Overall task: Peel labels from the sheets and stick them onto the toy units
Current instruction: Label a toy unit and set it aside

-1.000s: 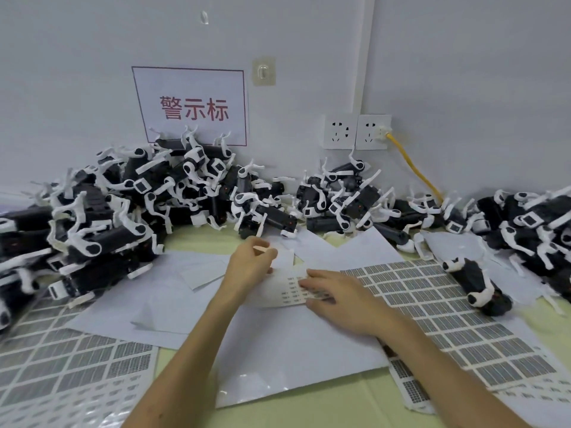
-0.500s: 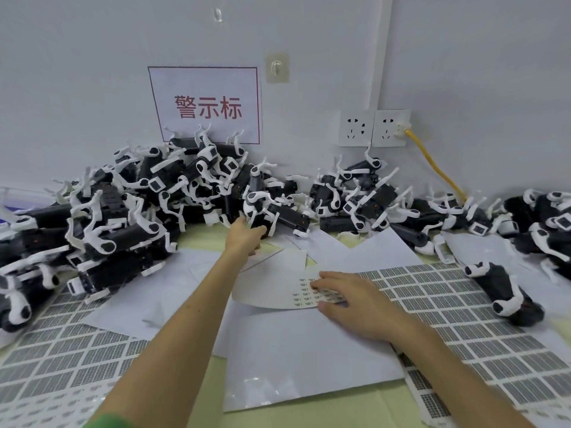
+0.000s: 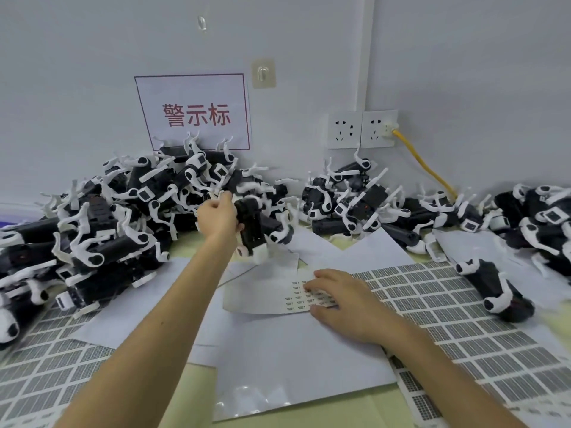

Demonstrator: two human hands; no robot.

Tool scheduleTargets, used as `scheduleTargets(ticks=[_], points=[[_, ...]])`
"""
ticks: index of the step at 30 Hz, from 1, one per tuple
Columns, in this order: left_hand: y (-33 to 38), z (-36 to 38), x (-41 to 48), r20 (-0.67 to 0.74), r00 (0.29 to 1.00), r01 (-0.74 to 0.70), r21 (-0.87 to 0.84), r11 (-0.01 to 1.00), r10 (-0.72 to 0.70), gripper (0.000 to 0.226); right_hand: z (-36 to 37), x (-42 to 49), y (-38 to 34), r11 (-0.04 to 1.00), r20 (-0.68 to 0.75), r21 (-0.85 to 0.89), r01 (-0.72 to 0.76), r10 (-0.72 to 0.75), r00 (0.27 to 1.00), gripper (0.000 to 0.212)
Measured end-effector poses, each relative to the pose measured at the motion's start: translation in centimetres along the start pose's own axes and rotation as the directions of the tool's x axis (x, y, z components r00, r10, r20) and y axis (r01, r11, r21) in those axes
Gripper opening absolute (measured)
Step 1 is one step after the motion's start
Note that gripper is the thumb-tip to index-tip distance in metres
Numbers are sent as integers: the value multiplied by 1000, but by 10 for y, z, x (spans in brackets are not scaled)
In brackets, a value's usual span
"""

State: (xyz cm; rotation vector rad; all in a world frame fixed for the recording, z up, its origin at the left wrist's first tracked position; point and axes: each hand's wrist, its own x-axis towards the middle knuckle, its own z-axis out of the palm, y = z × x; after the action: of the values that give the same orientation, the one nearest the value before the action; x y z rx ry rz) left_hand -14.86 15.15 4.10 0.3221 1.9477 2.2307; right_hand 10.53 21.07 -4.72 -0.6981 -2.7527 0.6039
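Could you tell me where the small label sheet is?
Head view: the small label sheet lies centrally under the right hand, left of the large label grid.

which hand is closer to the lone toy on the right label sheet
Right. The right hand rests on a small label sheet left of the lone toy; the left hand is farther left, gripping another toy by the pile.

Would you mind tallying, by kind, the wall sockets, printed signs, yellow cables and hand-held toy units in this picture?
White wall sockets: 2
White paper sign with red characters: 1
Yellow plugged-in cable: 1
Black-and-white plastic toy unit gripped by the left hand: 1
Total: 5
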Motion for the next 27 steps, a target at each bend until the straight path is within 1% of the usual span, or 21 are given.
scheduleTargets(ticks=[1,2,3,4,6,8,9,10,12,13,14,16,17,18,19,20,22,24,26,27], points=[[7,-3,-9,8,987,158,-169,973,-159,33,-1,0,-1,1000,-20,-5,3,-4,1000,48],[10,-7,-19,40,965,262,-278,924,-261,29,-2,-1,-2,1000,-48,-9,8,-9,999,46],[10,-11,-28,87,946,321,-344,882,-311,24,-4,-1,-4,1000,-82,-13,15,-16,997,44],[8,-14,-39,143,934,356,-395,847,-326,20,-6,-1,-6,1000,-122,-10,24,-25,992,41],[6,-19,-60,228,931,363,-485,796,-286,19,-10,0,-11,997,-210,68,48,-33,977,33],[0,-19,-78,288,939,315,-498,808,-188,21,-14,1,-15,952,-286,297,78,11,958,27],[-3,-18,-87,335,933,290,-472,833,-135,21,-16,0,-17,895,-300,437,88,53,953,26],[-8,-17,-95,397,914,271,-437,858,-86,19,-18,-1,-20,813,-292,575,92,99,951,29],[-19,-15,-108,524,851,228,-336,914,-19,18,-21,0,-25,587,-241,804,92,181,953,47],[-24,-14,-113,582,813,191,-266,945,0,18,-22,1,-25,482,-220,872,88,224,949,57],[-29,-14,-117,639,769,145,-192,971,11,16,-23,2,-25,393,-203,916,86,268,942,60],[-35,-13,-125,745,666,46,-91,995,37,10,-28,2,-23,240,-178,966,96,345,922,54],[-36,-13,-128,776,629,-2,-66,998,53,12,-30,2,-21,185,-175,976,112,371,912,47],[-37,-13,-130,792,607,-40,-56,998,69,11,-31,1,-19,159,-181,979,128,387,904,40],[-37,-13,-131,794,603,-49,-55,997,74,14,-33,0,-18,158,-192,978,139,397,897,33],[-36,-14,-131,790,610,-33,-59,998,67,19,-34,0,-16,180,-204,973,142,404,892,29],[-35,-16,-131,771,636,11,-52,999,33,27,-37,-1,-17,265,-250,953,148,411,877,26],[-35,-17,-129,768,640,25,-11,1000,-8,44,-40,-1,-18,354,-337,914,199,388,858,30],[-35,-17,-130,801,597,10,44,999,-41,59,-40,-3,-20,440,-422,857,267,302,855,31],[-35,-16,-132,821,569,2,62,998,-52,62,-39,-4,-22,493,-442,824,279,252,861,33]])
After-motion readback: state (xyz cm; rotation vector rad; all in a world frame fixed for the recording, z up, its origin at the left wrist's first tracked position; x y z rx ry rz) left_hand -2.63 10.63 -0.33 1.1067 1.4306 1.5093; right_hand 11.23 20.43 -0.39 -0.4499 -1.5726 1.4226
